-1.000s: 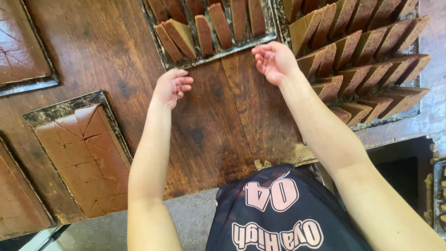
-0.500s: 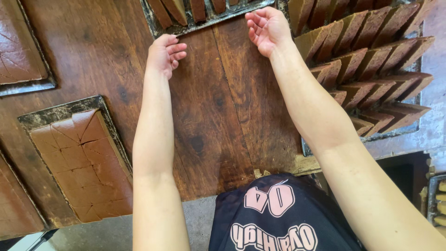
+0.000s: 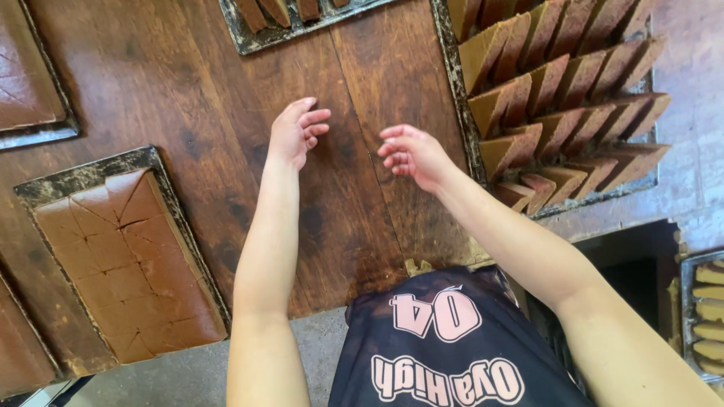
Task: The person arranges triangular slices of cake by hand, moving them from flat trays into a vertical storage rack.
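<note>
I held both bare forearms extended forward. My left hand (image 3: 296,132) was open, fingers loosely spread; my right hand (image 3: 411,154) was open too, fingers slightly curled, gripping nothing.

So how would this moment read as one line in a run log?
left hand: empty, over wooden table | right hand: empty, beside tray of upright brown slabs | scored slab tray: lower left

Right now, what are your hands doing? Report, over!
Left hand and right hand both open and empty above the dark wooden table. Tray of upright brown slabs just right of the right hand. Nothing between the hands.
</note>
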